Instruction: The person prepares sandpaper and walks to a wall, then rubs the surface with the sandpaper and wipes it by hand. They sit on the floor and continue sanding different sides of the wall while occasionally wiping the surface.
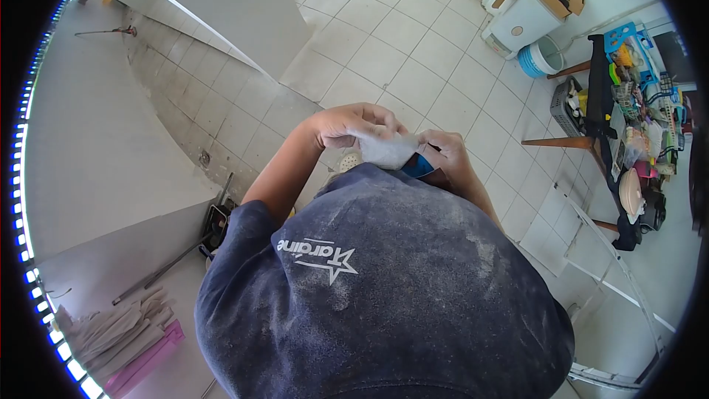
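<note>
In front of my dusty dark shirt (384, 273), both hands are raised close together. My left hand (354, 124) has its fingers closed on a white, translucent fluffy wad (389, 151), whose exact material I cannot make out. My right hand (449, 154) pinches the other side, fingers bent. Just below its fingers shows a bright blue and dark brown flat piece (419, 167), partly hidden by the wad and the shirt. White dust covers the fingers of the right hand.
A table (602, 155) loaded with tools and boxes stands at right, near a blue-white bucket (541, 58) and a grey crate (567, 107). A large pale panel (236, 7) stands at upper left. Folded cloths (122, 332) lie at lower left. White tiles (413, 37) cover the floor.
</note>
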A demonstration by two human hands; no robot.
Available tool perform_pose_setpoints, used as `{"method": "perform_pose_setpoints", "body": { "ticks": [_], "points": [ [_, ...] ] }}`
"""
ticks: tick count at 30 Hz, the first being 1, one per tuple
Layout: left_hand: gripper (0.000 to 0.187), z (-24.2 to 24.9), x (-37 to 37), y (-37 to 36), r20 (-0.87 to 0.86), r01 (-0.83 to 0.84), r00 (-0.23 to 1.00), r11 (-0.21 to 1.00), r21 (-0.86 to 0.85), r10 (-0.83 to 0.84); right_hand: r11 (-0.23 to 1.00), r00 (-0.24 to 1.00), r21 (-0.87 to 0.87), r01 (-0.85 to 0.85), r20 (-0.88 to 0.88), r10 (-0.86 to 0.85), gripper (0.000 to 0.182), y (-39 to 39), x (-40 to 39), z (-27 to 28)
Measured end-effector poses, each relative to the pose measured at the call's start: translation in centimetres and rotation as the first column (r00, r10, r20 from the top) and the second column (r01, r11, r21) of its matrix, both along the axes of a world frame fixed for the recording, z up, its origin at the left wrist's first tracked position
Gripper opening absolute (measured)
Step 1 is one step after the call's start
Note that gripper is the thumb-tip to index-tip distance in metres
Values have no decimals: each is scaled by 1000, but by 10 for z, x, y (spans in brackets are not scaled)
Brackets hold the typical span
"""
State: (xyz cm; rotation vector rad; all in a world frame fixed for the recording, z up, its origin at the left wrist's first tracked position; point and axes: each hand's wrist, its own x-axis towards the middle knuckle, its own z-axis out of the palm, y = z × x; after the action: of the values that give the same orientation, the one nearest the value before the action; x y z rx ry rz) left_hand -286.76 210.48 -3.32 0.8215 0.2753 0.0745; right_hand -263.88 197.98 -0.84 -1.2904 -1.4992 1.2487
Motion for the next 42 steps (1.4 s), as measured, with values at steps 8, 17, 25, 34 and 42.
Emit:
{"method": "perform_pose_setpoints", "body": {
  "ticks": [8, 17, 25, 34, 42],
  "points": [
    [69, 45, -3, 3, -169, -169, 937, 819, 548, 306, 965, 975, 211, 153, 128, -183, 38, 7, 14, 9],
    [41, 19, -10, 4, -280, -448, 749, 771, 452, 600, 945, 950, -108, 309, -10, -312, 34, -19, 60, -28],
    [32, 18, 9, -19, -164, -300, 678, 474, 828, 716, 996, 999, -82, -23, 25, 25, 22, -25, 19, -12],
    [27, 26, 15, -46, -54, -34, 835, 149, 988, 548, 988, 964, 155, 13, 262, -54, 34, 26, -3, 13],
    [47, 24, -3, -38, -41, -259, 810, 419, 870, 585, 975, 957, 144, 172, 211, -200, 28, 20, -24, -13]
  ]
}}
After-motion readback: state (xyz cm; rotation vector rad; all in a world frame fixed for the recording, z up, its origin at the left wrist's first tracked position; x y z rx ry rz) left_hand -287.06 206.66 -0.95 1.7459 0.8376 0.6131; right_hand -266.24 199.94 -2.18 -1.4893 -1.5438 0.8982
